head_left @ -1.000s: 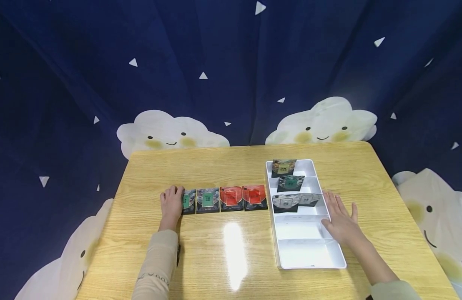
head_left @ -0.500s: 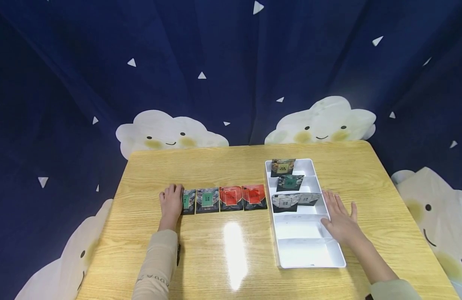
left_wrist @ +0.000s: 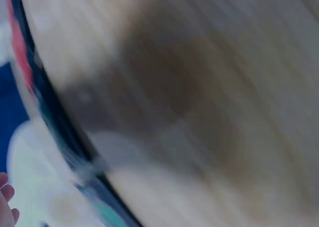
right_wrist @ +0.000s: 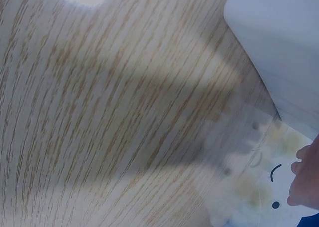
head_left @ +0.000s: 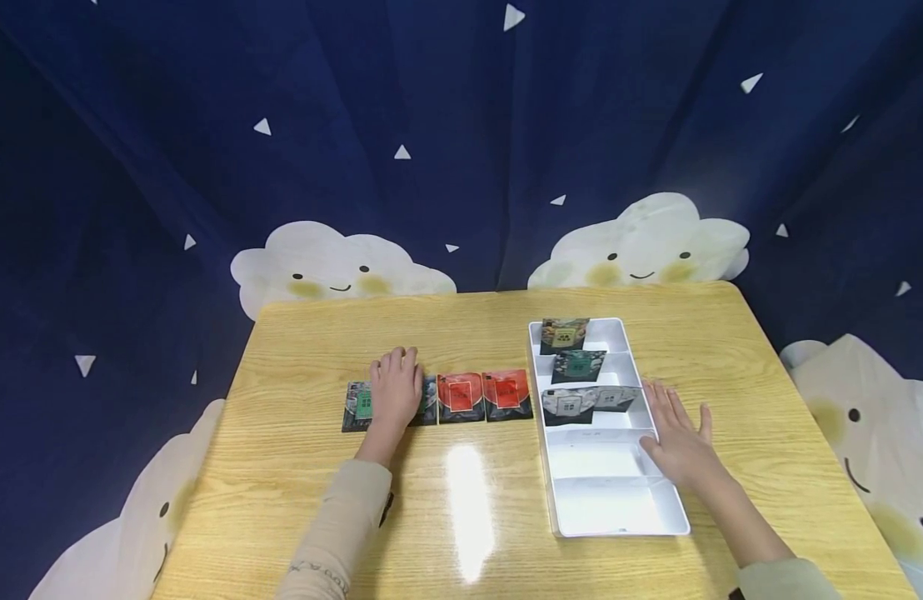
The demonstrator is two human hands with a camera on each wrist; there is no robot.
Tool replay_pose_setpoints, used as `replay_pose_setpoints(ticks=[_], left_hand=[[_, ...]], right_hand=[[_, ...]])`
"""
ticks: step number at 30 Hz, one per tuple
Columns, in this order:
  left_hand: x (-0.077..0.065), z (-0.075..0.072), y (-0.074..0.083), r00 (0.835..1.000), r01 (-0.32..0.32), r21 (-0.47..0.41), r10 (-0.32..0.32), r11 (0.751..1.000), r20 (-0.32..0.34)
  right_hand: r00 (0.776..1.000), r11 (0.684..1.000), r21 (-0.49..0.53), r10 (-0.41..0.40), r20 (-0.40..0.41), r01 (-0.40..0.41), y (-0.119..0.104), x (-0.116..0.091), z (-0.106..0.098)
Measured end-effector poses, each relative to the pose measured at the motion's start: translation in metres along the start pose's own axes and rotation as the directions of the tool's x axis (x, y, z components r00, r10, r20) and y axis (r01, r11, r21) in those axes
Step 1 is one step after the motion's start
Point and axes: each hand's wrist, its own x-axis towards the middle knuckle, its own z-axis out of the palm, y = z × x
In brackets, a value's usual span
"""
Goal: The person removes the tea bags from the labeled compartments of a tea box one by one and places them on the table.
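My left hand (head_left: 397,389) is over the row of flat packets, hiding most of the second green-labelled packet (head_left: 430,402). Left of it lies another green-labelled packet (head_left: 356,407), partly covered by the hand. Two red packets (head_left: 461,396) continue the row to the right. In the blurred left wrist view, fingertips (left_wrist: 7,193) show apart at the lower left. My right hand (head_left: 681,437) rests with spread, straight fingers along the right side of a white divided tray (head_left: 619,508); its fingers also show beside the tray wall in the right wrist view.
Packets lean in the tray's three far compartments: one yellow-labelled (head_left: 564,336), one green-labelled (head_left: 577,367) and two white-labelled (head_left: 569,406). The wooden table (head_left: 281,483) ends at a dark blue curtain (head_left: 356,100) with clouds.
My left hand has moved right, from the leftmost green-labelled packet to the one beside it, uncovering more of the first. The right hand and tray stay put.
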Motion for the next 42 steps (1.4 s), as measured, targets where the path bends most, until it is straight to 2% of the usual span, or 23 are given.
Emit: replay_pose_setpoints(ticks=[4,9,16,22,27,30,34,42], left_hand=[[0.005,-0.004,0.035,0.995,-0.095,0.002,0.095,0.995,-0.036],[0.008,-0.009,0.074,0.981,-0.191,0.018,0.192,0.981,-0.012],[0.009,-0.012,0.122,0.942,-0.334,0.041,0.335,0.942,-0.019],[0.005,-0.015,0.157,0.905,-0.425,0.077,0.422,0.902,0.053],[0.003,-0.013,0.176,0.872,-0.486,0.075,0.477,0.871,0.108],[0.003,-0.01,0.182,0.862,-0.501,0.067,0.491,0.863,0.122],[0.003,-0.004,0.188,0.856,-0.511,0.081,0.499,0.856,0.134],[0.005,0.004,0.195,0.858,-0.508,0.098,0.493,0.856,0.144]], right_hand=[[1.0,1.0,0.008,0.005,0.0,-0.005,-0.001,0.0,0.0],[1.0,1.0,0.007,0.006,0.0,-0.006,-0.001,-0.001,0.0],[1.0,1.0,-0.007,0.005,0.002,-0.005,0.0,-0.001,0.001],[1.0,1.0,-0.017,0.004,0.004,-0.004,0.001,-0.001,0.001],[1.0,1.0,-0.019,-0.004,-0.003,0.004,0.001,0.0,0.002],[1.0,1.0,-0.021,-0.006,-0.01,0.006,0.001,0.0,0.002],[1.0,1.0,-0.024,-0.003,-0.013,0.002,0.001,0.0,0.002],[1.0,1.0,-0.01,-0.002,-0.015,0.002,0.0,0.0,0.002]])
